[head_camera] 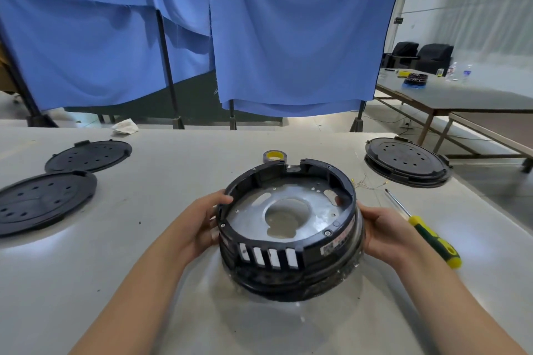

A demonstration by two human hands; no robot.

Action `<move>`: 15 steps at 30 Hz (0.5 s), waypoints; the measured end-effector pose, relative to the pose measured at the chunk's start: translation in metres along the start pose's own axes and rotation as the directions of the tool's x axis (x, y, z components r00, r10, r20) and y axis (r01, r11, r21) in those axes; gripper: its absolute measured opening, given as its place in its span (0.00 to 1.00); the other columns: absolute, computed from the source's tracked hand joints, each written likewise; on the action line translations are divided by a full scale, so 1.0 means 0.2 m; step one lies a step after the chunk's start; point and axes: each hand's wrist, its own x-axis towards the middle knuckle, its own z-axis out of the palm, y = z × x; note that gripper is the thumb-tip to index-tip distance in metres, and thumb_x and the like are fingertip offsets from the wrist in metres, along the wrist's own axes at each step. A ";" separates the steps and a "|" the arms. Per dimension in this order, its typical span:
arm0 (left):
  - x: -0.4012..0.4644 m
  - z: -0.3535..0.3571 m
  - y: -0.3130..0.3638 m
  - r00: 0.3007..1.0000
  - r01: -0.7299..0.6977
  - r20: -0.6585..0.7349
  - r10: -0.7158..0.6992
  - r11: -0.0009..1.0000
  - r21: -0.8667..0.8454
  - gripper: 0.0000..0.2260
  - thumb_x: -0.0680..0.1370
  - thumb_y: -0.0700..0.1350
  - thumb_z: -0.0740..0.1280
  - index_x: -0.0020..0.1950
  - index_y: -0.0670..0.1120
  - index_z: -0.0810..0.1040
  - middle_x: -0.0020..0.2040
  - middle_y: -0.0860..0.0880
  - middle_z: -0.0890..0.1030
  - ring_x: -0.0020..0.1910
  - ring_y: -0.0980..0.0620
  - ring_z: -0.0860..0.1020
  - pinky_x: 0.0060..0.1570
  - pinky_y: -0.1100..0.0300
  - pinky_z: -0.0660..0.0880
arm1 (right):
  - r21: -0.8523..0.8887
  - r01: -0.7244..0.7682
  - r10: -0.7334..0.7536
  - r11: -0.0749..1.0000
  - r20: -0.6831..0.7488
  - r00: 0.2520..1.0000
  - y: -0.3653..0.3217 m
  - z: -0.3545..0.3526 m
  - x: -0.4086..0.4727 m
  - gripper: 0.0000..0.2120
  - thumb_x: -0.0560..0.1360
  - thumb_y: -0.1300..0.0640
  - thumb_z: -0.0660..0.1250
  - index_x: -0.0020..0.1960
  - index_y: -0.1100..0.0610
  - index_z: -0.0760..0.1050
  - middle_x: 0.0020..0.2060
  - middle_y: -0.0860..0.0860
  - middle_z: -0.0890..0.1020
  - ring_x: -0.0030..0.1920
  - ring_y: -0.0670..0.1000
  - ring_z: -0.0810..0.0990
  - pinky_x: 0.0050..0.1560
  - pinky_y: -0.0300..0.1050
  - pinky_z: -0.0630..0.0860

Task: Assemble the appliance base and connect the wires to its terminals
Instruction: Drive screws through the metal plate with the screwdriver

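Head view: appliance base [288,228], a round black ring with a silver metal plate inside, sits bottom-up at the middle of the grey table [173,282], with the left hand [202,222] curled round its left rim and the right hand [383,230] gripping its right side, fingers wrapped on the wall. Thin wires [364,183] lie loose on the table just behind-right of the base, a green-and-yellow screwdriver [427,232] lies just right of the right hand, and a tape roll [275,155] sits just behind the base. Two black round covers [88,155] [43,203] lie far left, another cover [405,164] far right, blue cloth screens [288,37] behind the table.
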 end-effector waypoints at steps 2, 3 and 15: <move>0.00 0.02 0.00 0.998 -0.068 0.003 0.068 0.996 0.063 0.23 0.68 0.35 0.60 0.60 0.47 0.82 0.52 0.43 0.79 0.50 0.46 0.74 0.42 0.54 0.71 | -0.034 -0.007 0.006 0.999 -0.008 1.000 0.00 -0.01 0.02 0.19 0.81 0.60 0.53 0.51 0.65 0.82 0.45 0.60 0.84 0.41 0.57 0.85 0.42 0.51 0.83; -0.01 0.04 -0.01 0.992 -0.118 -0.024 0.120 0.988 0.095 0.25 0.68 0.33 0.57 0.60 0.48 0.81 0.52 0.44 0.80 0.48 0.46 0.75 0.40 0.56 0.71 | -0.080 -0.005 0.004 0.997 -0.011 1.000 0.01 0.00 0.04 0.20 0.81 0.60 0.53 0.50 0.66 0.83 0.46 0.60 0.84 0.42 0.57 0.84 0.45 0.52 0.82; -0.04 0.12 -0.10 0.922 -0.272 -0.193 0.336 0.915 0.297 0.34 0.70 0.25 0.57 0.71 0.51 0.71 0.62 0.51 0.79 0.61 0.50 0.78 0.60 0.47 0.77 | -0.544 0.325 -0.430 0.773 -0.074 0.900 0.14 0.12 0.08 0.18 0.78 0.43 0.58 0.46 0.50 0.83 0.41 0.47 0.86 0.41 0.46 0.84 0.40 0.40 0.75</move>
